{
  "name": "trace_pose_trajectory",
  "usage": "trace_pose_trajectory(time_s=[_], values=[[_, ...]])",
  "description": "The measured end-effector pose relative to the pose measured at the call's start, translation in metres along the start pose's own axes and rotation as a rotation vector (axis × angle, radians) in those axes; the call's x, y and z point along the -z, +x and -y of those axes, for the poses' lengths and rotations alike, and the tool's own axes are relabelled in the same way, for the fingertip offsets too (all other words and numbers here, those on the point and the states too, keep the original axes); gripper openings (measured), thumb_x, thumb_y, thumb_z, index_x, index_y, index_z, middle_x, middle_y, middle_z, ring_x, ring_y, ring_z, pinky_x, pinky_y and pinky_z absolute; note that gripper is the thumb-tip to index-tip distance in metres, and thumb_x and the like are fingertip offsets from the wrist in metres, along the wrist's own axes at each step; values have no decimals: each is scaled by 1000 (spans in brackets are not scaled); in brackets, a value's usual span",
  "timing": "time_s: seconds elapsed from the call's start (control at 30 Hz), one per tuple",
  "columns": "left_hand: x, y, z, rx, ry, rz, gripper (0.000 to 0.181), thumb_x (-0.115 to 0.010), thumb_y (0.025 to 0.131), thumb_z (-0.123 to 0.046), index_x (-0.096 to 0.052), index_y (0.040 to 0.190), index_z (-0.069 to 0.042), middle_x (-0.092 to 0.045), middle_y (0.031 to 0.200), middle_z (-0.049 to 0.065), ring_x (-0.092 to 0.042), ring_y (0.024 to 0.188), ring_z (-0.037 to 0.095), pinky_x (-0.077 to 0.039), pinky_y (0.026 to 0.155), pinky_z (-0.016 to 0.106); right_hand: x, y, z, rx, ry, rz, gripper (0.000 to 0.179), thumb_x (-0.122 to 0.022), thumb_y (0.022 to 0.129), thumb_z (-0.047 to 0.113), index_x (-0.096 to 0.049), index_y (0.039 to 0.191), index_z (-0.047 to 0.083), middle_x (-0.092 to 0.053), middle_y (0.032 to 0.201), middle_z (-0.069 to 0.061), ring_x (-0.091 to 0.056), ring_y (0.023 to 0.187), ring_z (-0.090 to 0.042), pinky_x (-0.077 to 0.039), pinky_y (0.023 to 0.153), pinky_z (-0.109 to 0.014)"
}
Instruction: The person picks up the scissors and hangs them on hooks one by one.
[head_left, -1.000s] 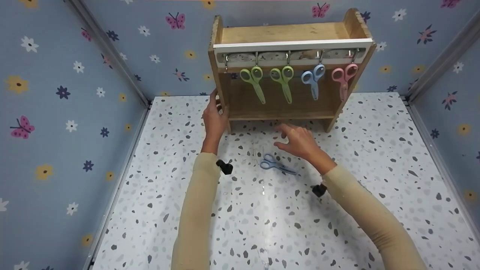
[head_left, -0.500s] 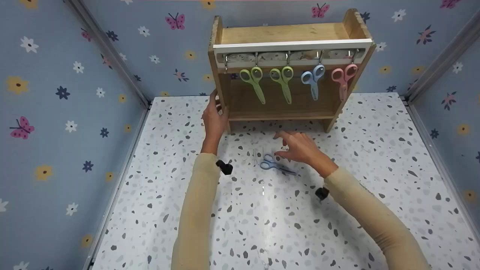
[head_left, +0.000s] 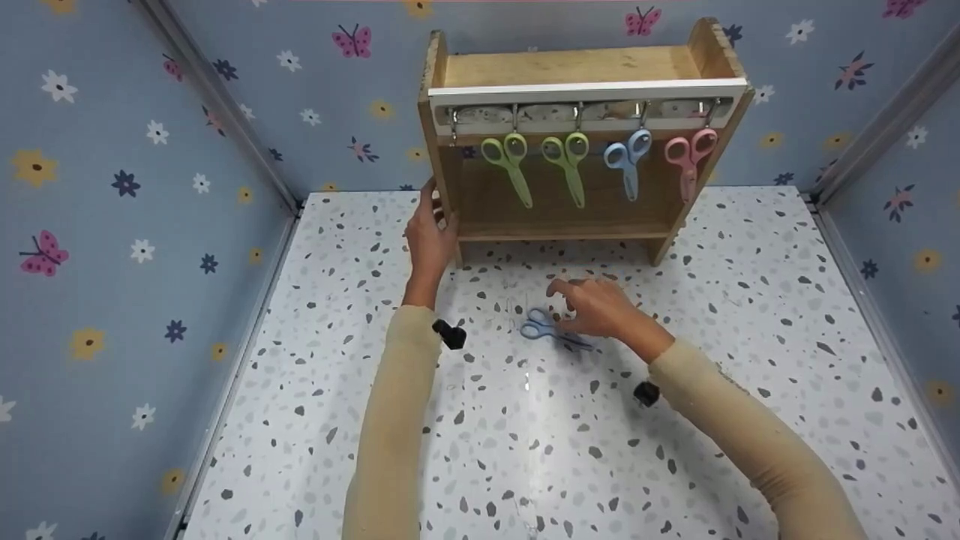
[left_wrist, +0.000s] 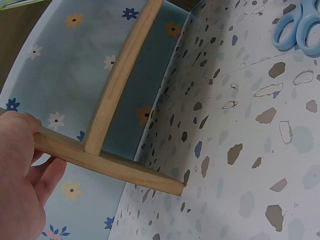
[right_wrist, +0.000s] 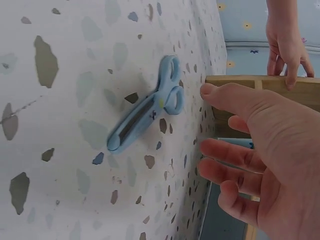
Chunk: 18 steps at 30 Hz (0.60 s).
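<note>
My left hand (head_left: pixel 431 238) grips the left side panel of a wooden rack (head_left: pixel 570 66); in the left wrist view, thumb and fingers lie on either side of the panel edge (left_wrist: pixel 117 167). Blue-handled scissors (head_left: pixel 536 325) lie on the speckled tabletop in front of the rack. My right hand (head_left: pixel 600 309) hovers just above them, thumb and fingers spread and holding nothing; it partly covers the blades in the head view. From the right wrist, the whole pair of scissors (right_wrist: pixel 159 100) shows, apart from the fingers, blades shut together.
On the rack's hooks hang two green scissors (head_left: pixel 519 180) (head_left: pixel 574 180), one blue pair (head_left: pixel 631 180) and one pink pair (head_left: pixel 688 176). The leftmost hook (head_left: pixel 453 129) carries nothing. Flower-patterned walls (head_left: pixel 97 300) enclose the table behind and at both sides.
My right hand has come down and back from near the rack's lower shelf to over the blue scissors on the table. The left hand keeps its grip on the rack.
</note>
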<state>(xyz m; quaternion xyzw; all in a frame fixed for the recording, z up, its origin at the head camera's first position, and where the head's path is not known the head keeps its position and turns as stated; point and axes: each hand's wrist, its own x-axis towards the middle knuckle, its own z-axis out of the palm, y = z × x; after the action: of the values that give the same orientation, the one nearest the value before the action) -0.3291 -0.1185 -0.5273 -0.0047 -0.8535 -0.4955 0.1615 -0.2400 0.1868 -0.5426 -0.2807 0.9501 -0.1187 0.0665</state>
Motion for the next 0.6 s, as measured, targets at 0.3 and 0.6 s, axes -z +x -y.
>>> trace_pose_trajectory(time_s=[0.3,0.6], values=[[0,0,0,-11,8,-7,66,-66,114,-10,-39,174,-11,-60,168,16,-67,149,33,-59,125,45,-10,-3,-1,-2,-45,66,50,-92,93,35,-72,134,16,-80,94,-9,-69,74,-23,-55,61,-42],[-2,0,0,-19,22,-19,65,-65,113,-9,-40,173,-9,-64,160,22,-69,146,37,-61,122,50,-21,-5,-3,-5,-49,132,49,-94,89,34,-73,128,15,-77,83,-4,-64,71,-21,-52,61,-40]])
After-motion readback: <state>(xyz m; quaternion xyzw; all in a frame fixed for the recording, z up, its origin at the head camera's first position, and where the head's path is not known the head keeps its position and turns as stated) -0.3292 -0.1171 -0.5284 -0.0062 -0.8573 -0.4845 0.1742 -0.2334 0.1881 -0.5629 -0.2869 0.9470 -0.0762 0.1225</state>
